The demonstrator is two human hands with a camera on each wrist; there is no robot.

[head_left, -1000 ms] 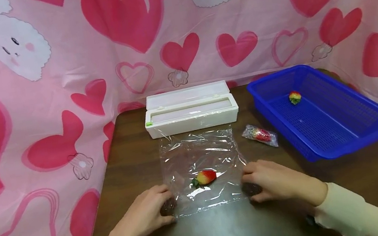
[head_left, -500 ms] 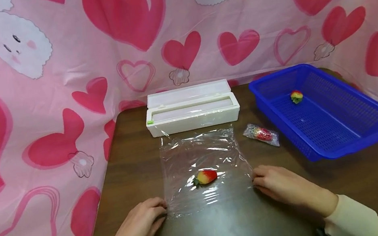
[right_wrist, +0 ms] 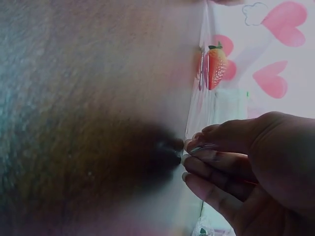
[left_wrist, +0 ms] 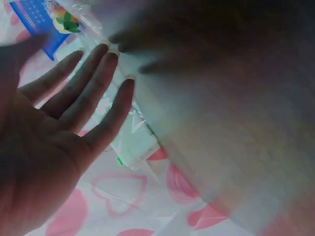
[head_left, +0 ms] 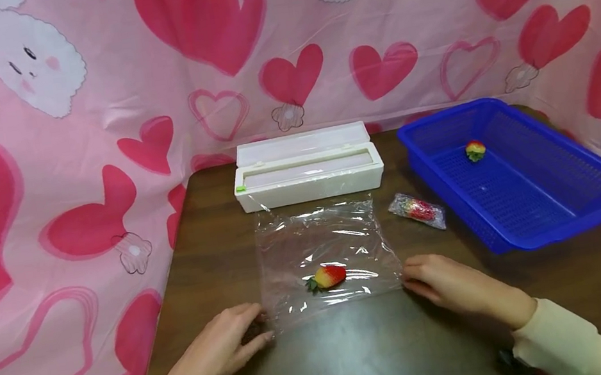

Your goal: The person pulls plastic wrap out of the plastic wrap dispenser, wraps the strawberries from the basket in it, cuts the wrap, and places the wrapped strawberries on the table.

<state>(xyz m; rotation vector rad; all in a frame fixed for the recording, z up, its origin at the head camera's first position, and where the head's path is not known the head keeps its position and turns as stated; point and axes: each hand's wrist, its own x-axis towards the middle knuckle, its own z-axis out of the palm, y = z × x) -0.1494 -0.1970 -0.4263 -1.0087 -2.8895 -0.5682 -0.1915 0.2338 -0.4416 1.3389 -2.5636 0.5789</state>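
Note:
A strawberry lies on a sheet of clear plastic wrap spread flat on the table. My left hand is at the sheet's near left corner, its fingers extended and apart in the left wrist view, with the fingertips touching the table. At the near right corner, my right hand pinches the wrap's edge between thumb and finger. Behind the sheet stands a white plastic wrap dispenser with its lid raised. A wrapped strawberry lies to the sheet's right.
On the right of the table stands a blue basket, with another strawberry inside. A pink cloth with hearts hangs behind and to the sides. The table's front edge is close to my wrists.
My left hand lets go of the wrap's left corner, moves out to the left, then back with fingers spread. My right hand shifts slightly right. The wrap's near right edge has lifted or folded back.

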